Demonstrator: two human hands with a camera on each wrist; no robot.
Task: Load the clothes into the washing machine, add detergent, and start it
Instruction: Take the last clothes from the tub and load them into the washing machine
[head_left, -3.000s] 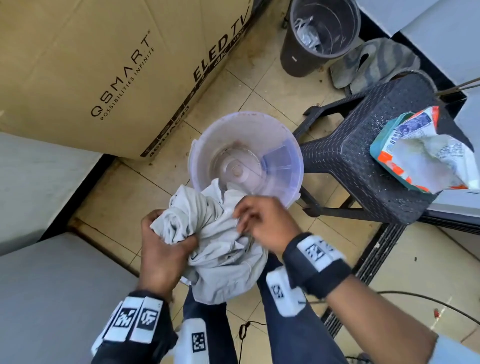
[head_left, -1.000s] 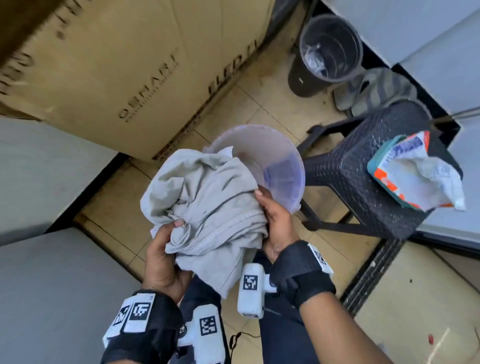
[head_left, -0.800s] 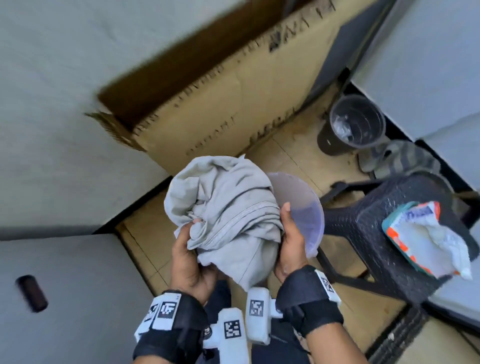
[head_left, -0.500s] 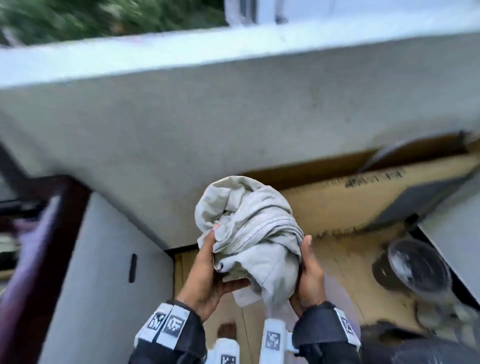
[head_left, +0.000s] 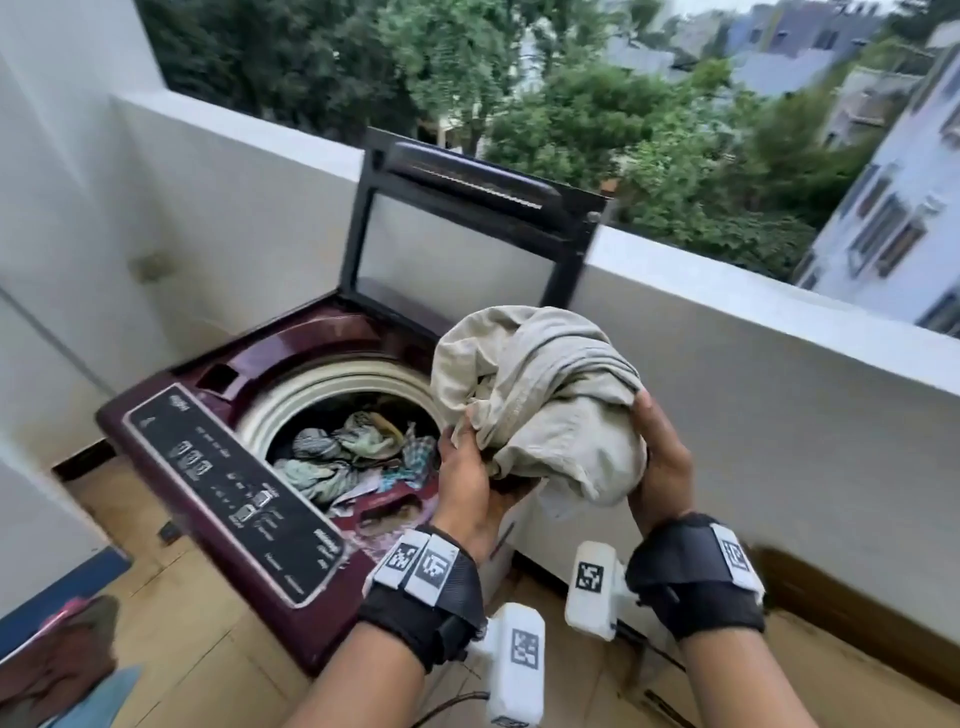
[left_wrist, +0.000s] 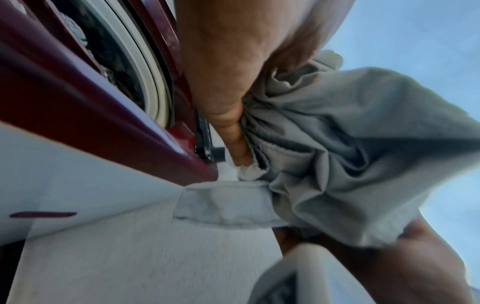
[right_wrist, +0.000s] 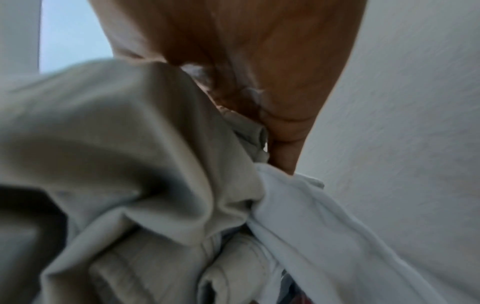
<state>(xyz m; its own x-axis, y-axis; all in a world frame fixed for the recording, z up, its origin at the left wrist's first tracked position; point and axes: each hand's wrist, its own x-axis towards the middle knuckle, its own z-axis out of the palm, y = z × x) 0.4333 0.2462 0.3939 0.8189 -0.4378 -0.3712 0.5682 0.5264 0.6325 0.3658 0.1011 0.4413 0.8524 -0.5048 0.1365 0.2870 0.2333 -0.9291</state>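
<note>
A bundled pale grey garment is held in the air between both hands, just right of the washer's open drum. My left hand grips its lower left side, thumb pressed into the folds. My right hand cups its right side, and the same cloth fills the right wrist view. The maroon top-loading washing machine stands at left with its lid raised. Several coloured clothes lie inside the drum. The black control panel faces me.
A white parapet wall runs behind and right of the machine, with trees and buildings beyond. Tiled floor lies in front. A cardboard edge shows at lower right, and blurred cloth or footwear at lower left.
The garment was lifted out of the plastic bucket with both hands, and the view swung up and left from the floor to the open washing machine. Both hands still hold the bundle.
</note>
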